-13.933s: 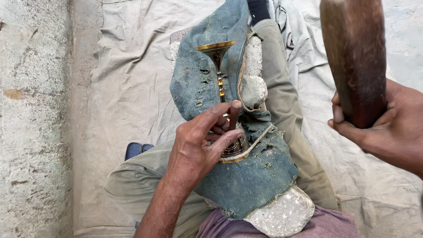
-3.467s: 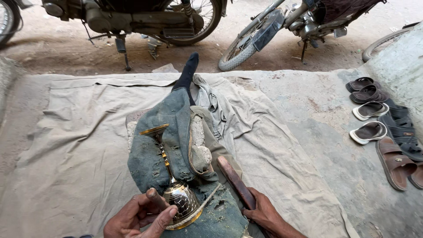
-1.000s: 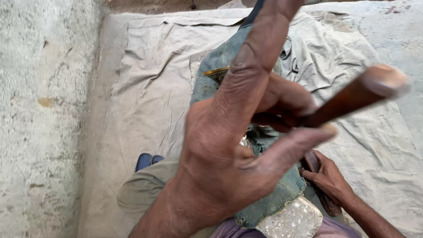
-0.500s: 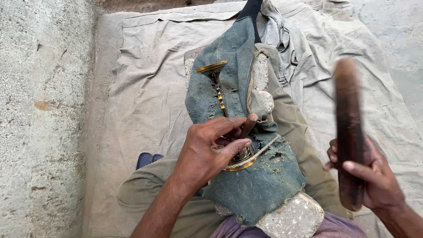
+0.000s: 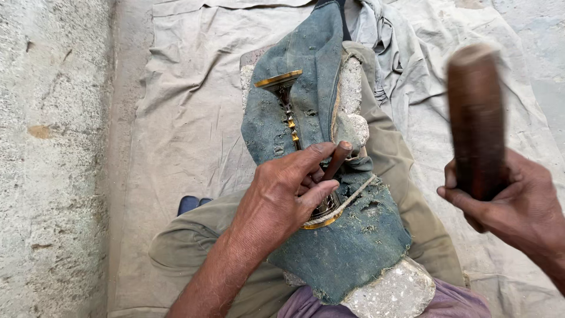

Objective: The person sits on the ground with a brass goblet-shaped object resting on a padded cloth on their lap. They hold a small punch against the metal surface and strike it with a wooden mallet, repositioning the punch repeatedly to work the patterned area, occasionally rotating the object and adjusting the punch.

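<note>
A brass goblet (image 5: 291,121) lies on its side on worn blue denim cloth (image 5: 347,247) draped over a stone block (image 5: 391,293) on my lap. My left hand (image 5: 285,197) rests on the goblet's bowl and grips a thin brown punch (image 5: 335,160) against it. My right hand (image 5: 509,206) is raised at the right and holds a thick dark wooden mallet (image 5: 475,118) upright, apart from the goblet.
I sit on a beige sheet (image 5: 188,118) spread on the ground, my legs in olive trousers (image 5: 194,247). A rough concrete wall (image 5: 53,147) runs along the left. A dark blue object (image 5: 189,204) shows beside my left knee.
One second ago my left hand was up near the camera; it is now back on the goblet with the punch. The mallet in my right hand has risen higher.
</note>
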Demonstrator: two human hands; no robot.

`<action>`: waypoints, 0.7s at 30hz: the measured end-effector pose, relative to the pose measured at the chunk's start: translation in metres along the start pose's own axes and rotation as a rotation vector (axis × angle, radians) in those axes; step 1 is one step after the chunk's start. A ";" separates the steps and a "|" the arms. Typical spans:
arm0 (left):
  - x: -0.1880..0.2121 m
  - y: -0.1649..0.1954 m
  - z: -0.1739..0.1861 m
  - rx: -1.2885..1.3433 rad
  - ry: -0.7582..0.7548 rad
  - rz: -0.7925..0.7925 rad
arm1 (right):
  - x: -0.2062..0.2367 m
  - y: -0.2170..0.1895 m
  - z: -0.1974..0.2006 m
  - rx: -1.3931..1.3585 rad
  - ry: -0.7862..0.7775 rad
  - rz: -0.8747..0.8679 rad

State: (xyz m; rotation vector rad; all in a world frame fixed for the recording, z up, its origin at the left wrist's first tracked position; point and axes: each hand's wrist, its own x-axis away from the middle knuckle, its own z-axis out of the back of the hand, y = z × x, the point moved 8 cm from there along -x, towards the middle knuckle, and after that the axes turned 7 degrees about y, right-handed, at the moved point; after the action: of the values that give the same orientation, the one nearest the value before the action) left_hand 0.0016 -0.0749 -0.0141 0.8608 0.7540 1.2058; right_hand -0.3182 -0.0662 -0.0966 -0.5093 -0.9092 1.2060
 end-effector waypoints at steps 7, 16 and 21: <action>0.002 0.012 0.001 -0.133 0.006 -0.162 | -0.009 -0.049 0.009 0.599 0.098 0.351; 0.003 0.013 0.004 -0.061 0.054 -0.219 | 0.003 -0.082 0.004 0.710 0.049 0.417; 0.000 0.003 0.001 -0.064 0.002 -0.101 | -0.002 -0.076 0.009 0.585 0.061 0.294</action>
State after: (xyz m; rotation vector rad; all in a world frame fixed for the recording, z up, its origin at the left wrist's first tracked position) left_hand 0.0011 -0.0742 -0.0109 0.7609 0.7478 1.1354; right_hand -0.2819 -0.0931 -0.0343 -0.2054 -0.3996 1.6359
